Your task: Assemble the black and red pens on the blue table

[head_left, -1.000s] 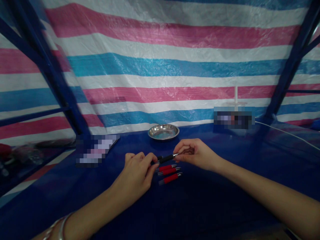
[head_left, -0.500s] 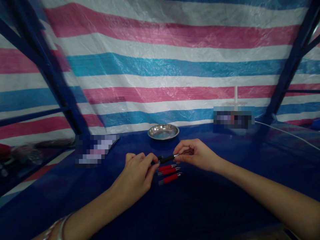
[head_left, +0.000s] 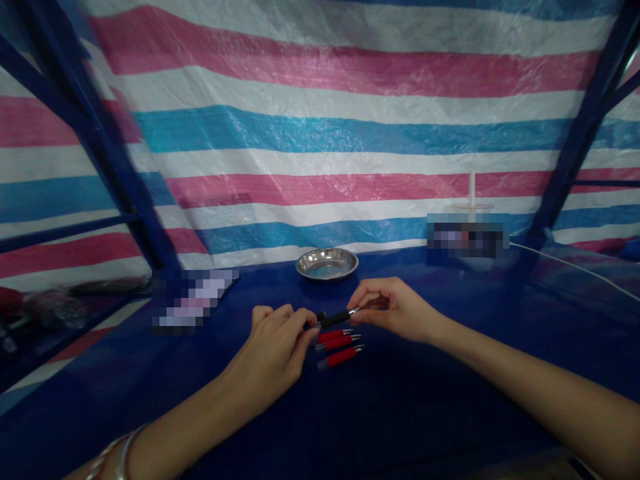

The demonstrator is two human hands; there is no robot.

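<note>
Black pen [head_left: 334,320], aslant over the blue table [head_left: 425,400], spanned the gap between the two hands near the middle of the view. By its look it was light and stiff, with a dark sleeve that probably gave good purchase and a smooth metal tip likelier to slip; the sleeve's middle seemed the surest place to take hold, while the slim tip suited a fingertip pinch. At left, the left hand [head_left: 283,340] was palm downward, its thumb and forefinger closed about the pen's rear end, which the fingers largely hid. Just beyond those fingers lay a second dark object [head_left: 321,314], too covered to identify with certainty. Farther back stood a shallow metal dish [head_left: 327,270]. On the near side of the held pen, three red pens [head_left: 341,357] rested in a row, tips to the right, the nearest set slightly apart. At right, the right hand [head_left: 393,310] pinched the metal tip between thumb and forefinger, with no visible gap; its remaining fingers were curled.
</note>
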